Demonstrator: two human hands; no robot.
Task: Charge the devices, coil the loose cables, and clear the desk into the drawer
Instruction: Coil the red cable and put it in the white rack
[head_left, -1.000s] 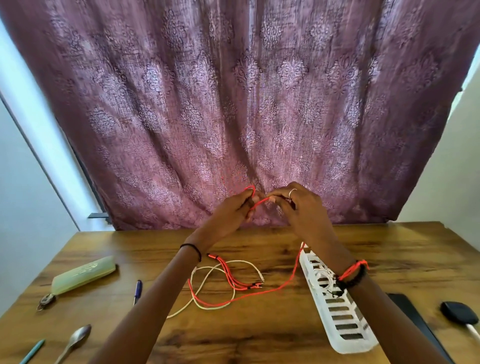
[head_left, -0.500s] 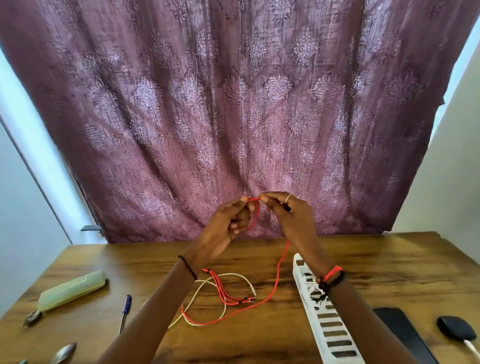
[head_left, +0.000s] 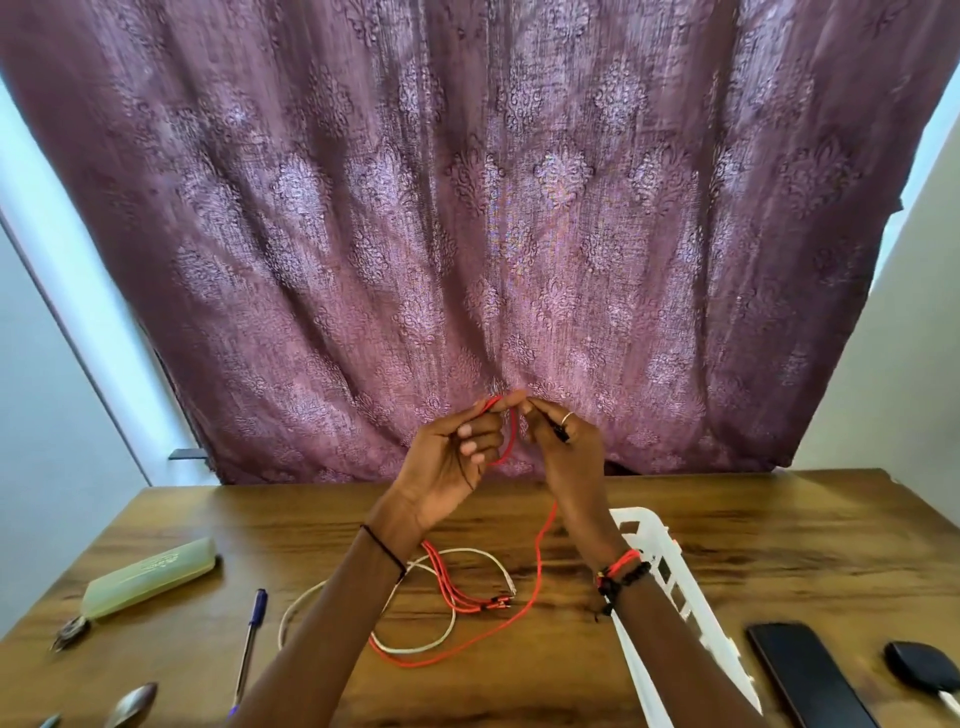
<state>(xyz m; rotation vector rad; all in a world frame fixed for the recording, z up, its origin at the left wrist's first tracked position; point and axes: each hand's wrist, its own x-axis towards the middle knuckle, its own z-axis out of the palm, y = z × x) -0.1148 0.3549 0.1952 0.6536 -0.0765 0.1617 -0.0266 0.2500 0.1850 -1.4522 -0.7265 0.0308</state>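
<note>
The red cable (head_left: 512, 436) is held up in the centre of the frame, in front of the curtain (head_left: 467, 234) and above the table (head_left: 779, 545).

- Left hand (head_left: 457, 457): palm toward the camera, fingers curled. Thumb and forefinger pinch the cable at the top, and a short loop hangs down beside the curled fingertips.
- Right hand (head_left: 566, 457): just beside the left hand, fingertips almost touching it. Thumb and forefinger pinch the same cable, with a small black end piece (head_left: 560, 435) showing against the fingers. One finger carries a ring (head_left: 567, 417).
- From the right hand the cable drops to the tabletop, sweeps round through the lower centre and ends in a bunch of red strands with small connectors (head_left: 496, 603).
- A white cable (head_left: 453, 621) lies in a loose loop on the table, crossing the red one.

Surrounding items on the table:

- Right of the cables: a white slotted plastic piece (head_left: 675, 597), partly under the right forearm.
- Lower right: a black phone (head_left: 808, 675), lying flat. Near it, at the right edge, a small black object (head_left: 919, 670) with a white lead.
- Left: a pale green case (head_left: 150, 577) with a small metal item (head_left: 70, 631) at its lower end.
- Lower left: a blue pen (head_left: 252, 639) and a spoon (head_left: 130, 706).
</note>
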